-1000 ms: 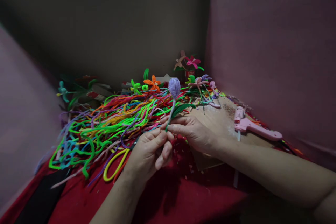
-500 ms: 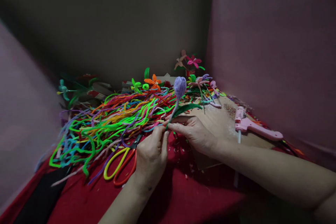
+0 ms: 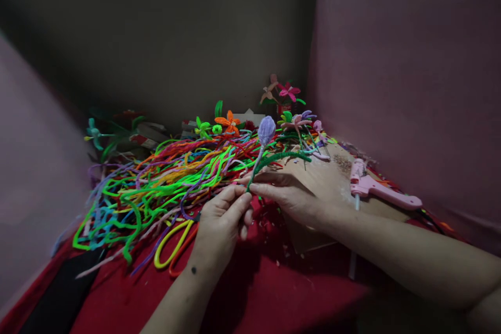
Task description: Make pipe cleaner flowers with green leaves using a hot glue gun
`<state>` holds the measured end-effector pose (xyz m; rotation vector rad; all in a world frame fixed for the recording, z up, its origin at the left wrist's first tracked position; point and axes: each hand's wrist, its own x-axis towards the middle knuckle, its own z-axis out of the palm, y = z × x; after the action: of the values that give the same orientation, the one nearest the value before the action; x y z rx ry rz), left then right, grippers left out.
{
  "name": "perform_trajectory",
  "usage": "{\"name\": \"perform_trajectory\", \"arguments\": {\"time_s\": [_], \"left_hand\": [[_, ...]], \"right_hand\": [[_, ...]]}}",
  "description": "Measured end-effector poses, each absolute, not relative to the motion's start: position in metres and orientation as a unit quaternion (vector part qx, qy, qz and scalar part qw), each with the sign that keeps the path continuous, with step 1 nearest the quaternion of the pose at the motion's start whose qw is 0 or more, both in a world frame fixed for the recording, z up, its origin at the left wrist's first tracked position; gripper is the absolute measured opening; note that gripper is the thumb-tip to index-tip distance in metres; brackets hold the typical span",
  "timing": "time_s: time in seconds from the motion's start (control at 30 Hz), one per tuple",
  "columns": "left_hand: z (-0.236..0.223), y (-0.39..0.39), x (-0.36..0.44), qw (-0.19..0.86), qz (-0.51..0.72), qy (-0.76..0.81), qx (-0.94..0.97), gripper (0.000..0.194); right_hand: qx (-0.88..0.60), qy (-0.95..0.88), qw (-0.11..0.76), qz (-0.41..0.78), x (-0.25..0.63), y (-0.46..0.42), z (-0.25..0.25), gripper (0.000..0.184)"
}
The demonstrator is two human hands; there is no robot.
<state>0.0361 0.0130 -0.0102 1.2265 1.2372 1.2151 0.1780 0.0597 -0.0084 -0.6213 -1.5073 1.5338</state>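
A lilac pipe-cleaner flower [image 3: 266, 131] stands nearly upright between my hands, its bud at the top and a pale stem below. A dark green pipe-cleaner leaf [image 3: 279, 156] curves off the stem to the right. My left hand [image 3: 225, 216] pinches the green lower end of the stem between thumb and fingers. From the right, my right hand [image 3: 287, 195] grips the stem just above, thumb and fingers pressed together. The stem's bottom end is hidden by my fingers. Yellow-and-red-handled scissors [image 3: 172, 245] lie beside my left wrist, partly covered.
A heap of colourful pipe cleaners [image 3: 168, 177] spreads to the left on the red cloth [image 3: 250, 292]. A pink glue gun [image 3: 376, 188] rests on cardboard [image 3: 324, 177] at the right. Several finished flowers [image 3: 229, 122] stand behind. A black object [image 3: 62, 292] lies front left.
My left hand has rolled at the wrist, its fingers now showing more on the stem. The flower has turned slightly, and its leaf points further right. My right hand has barely moved.
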Motion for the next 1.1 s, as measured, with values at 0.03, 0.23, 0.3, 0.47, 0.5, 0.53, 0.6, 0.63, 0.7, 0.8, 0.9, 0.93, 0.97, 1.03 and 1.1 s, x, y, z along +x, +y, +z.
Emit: {"name": "perform_trajectory", "arguments": {"time_s": [0.03,0.23,0.3,0.47,0.5,0.53,0.6,0.63,0.7,0.8,0.9,0.93,0.97,1.03,1.1], "left_hand": [[-0.0101,0.0134,0.0356,0.515,0.500,0.495,0.489,0.014],[-0.0113,0.0157,0.0335,0.625,0.487,0.439,0.424,0.019],[-0.0115,0.0162,0.0326,0.616,0.481,0.449,0.434,0.019],[-0.0106,0.0179,0.0299,0.546,0.438,0.496,0.514,0.023],[-0.0101,0.0182,0.0298,0.501,0.442,0.518,0.533,0.022],[-0.0095,0.0185,0.0299,0.446,0.458,0.538,0.549,0.021],[-0.0083,0.0185,0.0304,0.342,0.504,0.556,0.565,0.019],[-0.0077,0.0182,0.0305,0.315,0.526,0.551,0.566,0.019],[-0.0068,0.0174,0.0303,0.313,0.547,0.533,0.564,0.017],[-0.0066,0.0167,0.0291,0.330,0.547,0.525,0.563,0.012],[-0.0080,0.0166,0.0283,0.310,0.533,0.532,0.581,0.008],[-0.0087,0.0165,0.0284,0.299,0.525,0.536,0.590,0.007],[-0.0095,0.0162,0.0287,0.287,0.515,0.541,0.600,0.007],[-0.0106,0.0153,0.0294,0.265,0.495,0.553,0.615,0.009],[-0.0106,0.0142,0.0301,0.253,0.484,0.563,0.620,0.012]], "right_hand": [[-0.250,-0.607,0.431,0.619,0.1784,0.0599,-0.0081,0.014],[-0.271,-0.608,0.425,0.613,0.1786,0.0621,-0.0092,0.010],[-0.275,-0.589,0.432,0.625,0.1775,0.0621,-0.0106,0.015],[-0.270,-0.544,0.426,0.670,0.1739,0.0616,-0.0149,0.027],[-0.271,-0.534,0.421,0.682,0.1734,0.0615,-0.0156,0.027],[-0.274,-0.525,0.414,0.691,0.1730,0.0613,-0.0162,0.027],[-0.284,-0.519,0.406,0.697,0.1725,0.0605,-0.0163,0.026],[-0.286,-0.520,0.405,0.695,0.1724,0.0598,-0.0158,0.025],[-0.284,-0.532,0.406,0.687,0.1725,0.0581,-0.0141,0.022],[-0.281,-0.562,0.411,0.661,0.1729,0.0560,-0.0122,0.019],[-0.271,-0.587,0.414,0.641,0.1730,0.0558,-0.0142,0.017],[-0.263,-0.590,0.414,0.642,0.1729,0.0560,-0.0155,0.017],[-0.256,-0.592,0.412,0.644,0.1728,0.0561,-0.0167,0.017],[-0.251,-0.598,0.411,0.641,0.1727,0.0557,-0.0175,0.017],[-0.261,-0.614,0.411,0.622,0.1728,0.0544,-0.0154,0.016]]}}
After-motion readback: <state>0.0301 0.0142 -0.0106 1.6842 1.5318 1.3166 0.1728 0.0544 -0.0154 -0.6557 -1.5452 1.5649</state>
